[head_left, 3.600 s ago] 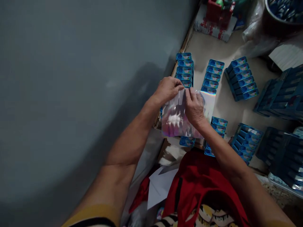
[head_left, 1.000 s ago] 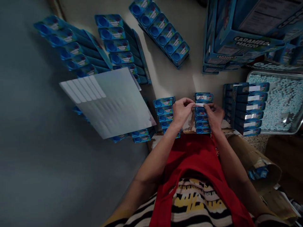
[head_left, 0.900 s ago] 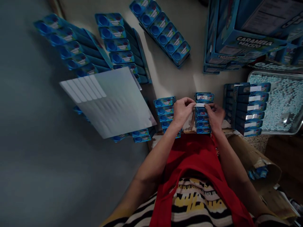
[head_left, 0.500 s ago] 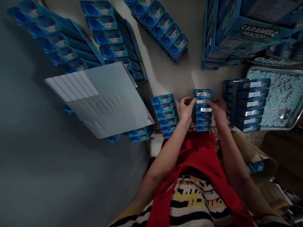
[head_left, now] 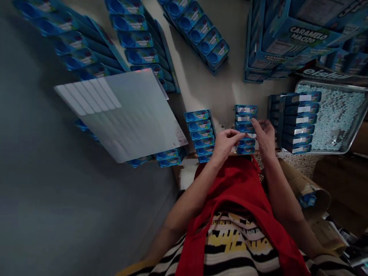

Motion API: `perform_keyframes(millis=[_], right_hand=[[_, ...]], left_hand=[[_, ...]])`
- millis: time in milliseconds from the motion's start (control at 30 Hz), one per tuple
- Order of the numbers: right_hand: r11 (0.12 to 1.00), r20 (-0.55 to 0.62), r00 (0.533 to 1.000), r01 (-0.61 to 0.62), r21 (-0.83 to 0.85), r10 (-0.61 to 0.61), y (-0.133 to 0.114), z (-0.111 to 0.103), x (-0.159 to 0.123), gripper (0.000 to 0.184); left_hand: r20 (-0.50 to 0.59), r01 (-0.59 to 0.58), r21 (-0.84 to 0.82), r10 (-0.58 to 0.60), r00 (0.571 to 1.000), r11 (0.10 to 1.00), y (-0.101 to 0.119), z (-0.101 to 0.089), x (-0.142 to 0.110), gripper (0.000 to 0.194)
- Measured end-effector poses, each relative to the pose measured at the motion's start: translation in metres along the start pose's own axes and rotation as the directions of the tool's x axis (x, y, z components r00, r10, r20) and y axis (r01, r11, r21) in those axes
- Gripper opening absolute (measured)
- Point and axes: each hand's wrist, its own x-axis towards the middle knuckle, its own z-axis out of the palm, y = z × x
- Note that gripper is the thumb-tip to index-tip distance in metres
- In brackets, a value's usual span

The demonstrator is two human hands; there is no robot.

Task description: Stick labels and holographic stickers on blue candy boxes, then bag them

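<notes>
Small blue tins with round-windowed lids stand in a row in a narrow display box [head_left: 245,127] before me. The two farthest tins carry shiny label strips [head_left: 243,110]. My left hand [head_left: 225,146] comes in from the left, thumb and forefinger pinched at one end of a small shiny clear strip [head_left: 252,135] above the row. The strip's other end meets the curled fingers of my right hand [head_left: 266,138], which partly hide it. The thumb side of my right hand lies by the second tin's label.
A similar row of tins [head_left: 199,132] stands to the left, a labelled row [head_left: 301,120] to the right. Beyond it lies a metal tray [head_left: 349,150] of pale blue candies. A sticker sheet [head_left: 135,119] rests over boxes at left. Stacked cartons [head_left: 296,36] rise at upper right.
My left hand has moved nearer and to the right, from the second tin to the shiny strip. My right hand stays by the row. The whole view has shifted slightly.
</notes>
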Motion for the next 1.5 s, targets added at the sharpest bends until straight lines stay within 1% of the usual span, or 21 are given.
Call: perform_keyframes(millis=[133,233,367,567,667,767,833,900,1000,1067,1133,1167,1200,1233,1267,1300,1333,1367,1400,1433,1500], right_hand=[[0.999,0.106,0.994,-0.001,0.049,-0.004,0.010,-0.011,-0.005,0.063],[0.999,0.026,0.998,0.053,0.010,-0.053,0.019,-0.009,-0.003,0.051],[0.976,-0.087,0.983,0.146,-0.162,-0.162,0.023,0.005,0.005,0.038],[0.929,-0.088,0.972,0.180,-0.323,-0.219,0.024,0.015,0.010,0.033],[0.899,-0.098,0.962,0.199,-0.390,-0.256,0.030,0.013,0.014,0.033],[0.836,-0.144,0.933,0.216,-0.504,-0.328,0.040,0.006,0.023,0.043],[0.827,-0.162,0.931,0.200,-0.526,-0.328,0.048,-0.001,0.030,0.051],[0.852,-0.141,0.951,0.171,-0.495,-0.274,0.052,-0.006,0.037,0.053],[0.846,-0.066,0.965,0.190,-0.497,-0.255,0.047,-0.015,0.039,0.048],[0.776,-0.002,0.959,0.227,-0.588,-0.282,0.034,-0.021,0.035,0.036],[0.652,0.036,0.940,0.263,-0.711,-0.339,0.016,-0.022,0.025,0.026],[0.595,0.054,0.922,0.291,-0.749,-0.384,0.006,-0.017,0.019,0.024],[0.561,0.081,0.900,0.335,-0.757,-0.427,-0.004,-0.007,0.012,0.024],[0.553,0.129,0.878,0.399,-0.731,-0.461,-0.013,0.009,0.005,0.025],[0.562,0.198,0.850,0.479,-0.674,-0.487,-0.023,0.031,-0.001,0.026],[0.576,0.275,0.816,0.560,-0.595,-0.509,-0.032,0.057,-0.007,0.026],[0.583,0.357,0.770,0.636,-0.506,-0.529,-0.040,0.088,-0.013,0.026],[0.575,0.428,0.712,0.702,-0.420,-0.557,-0.048,0.121,-0.017,0.025],[0.556,0.485,0.645,0.761,-0.336,-0.590,-0.054,0.155,-0.020,0.024],[0.536,0.532,0.583,0.803,-0.260,-0.614,-0.061,0.188,-0.022,0.025],[0.492,0.587,0.492,0.853,-0.175,-0.643,-0.071,0.247,-0.021,0.032]], left_hand=[[-0.091,-0.056,0.074,0.062,0.994,0.996,-0.002,-0.012,0.003,0.030],[-0.151,-0.084,0.199,0.115,0.982,0.977,-0.001,-0.015,0.010,0.022],[-0.201,-0.093,0.306,0.160,0.966,0.948,0.000,-0.014,0.023,0.017],[-0.236,-0.078,0.343,0.166,0.957,0.936,-0.011,-0.015,0.039,0.014],[-0.243,-0.056,0.235,0.114,0.963,0.970,-0.019,-0.009,0.046,0.013],[-0.227,0.068,-0.083,-0.085,0.970,0.994,-0.030,0.003,0.054,0.013],[-0.228,0.164,-0.287,-0.234,0.945,0.944,-0.037,0.014,0.058,0.017],[-0.275,0.201,-0.406,-0.329,0.903,0.891,-0.044,0.027,0.060,0.031],[-0.394,0.170,-0.363,-0.316,0.863,0.916,-0.048,0.042,0.057,0.036],[-0.410,0.092,-0.167,-0.154,0.899,0.982,-0.038,0.035,0.047,0.026],[-0.307,-0.110,0.107,0.138,0.942,0.988,-0.016,0.003,0.030,0.014],[-0.231,-0.248,0.243,0.305,0.924,0.938,0.001,-0.025,0.021,0.009],[-0.191,-0.365,0.372,0.456,0.869,0.853,0.019,-0.059,0.014,0.005],[-0.231,-0.406,0.506,0.573,0.786,0.761,0.040,-0.098,0.008,0.007],[-0.316,-0.355,0.639,0.654,0.688,0.682,0.061,-0.140,0.006,0.012],[-0.387,-0.252,0.739,0.700,0.600,0.624,0.081,-0.182,0.007,0.018],[-0.420,-0.157,0.798,0.724,0.547,0.581,0.099,-0.222,0.011,0.030],[-0.403,-0.107,0.834,0.729,0.553,0.542,0.115,-0.257,0.018,0.046],[-0.358,-0.091,0.862,0.726,0.587,0.499,0.127,-0.287,0.027,0.057],[-0.309,-0.090,0.883,0.716,0.626,0.461,0.136,-0.309,0.036,0.063],[-0.223,-0.124,0.906,0.704,0.674,0.406,0.146,-0.336,0.052,0.063]])
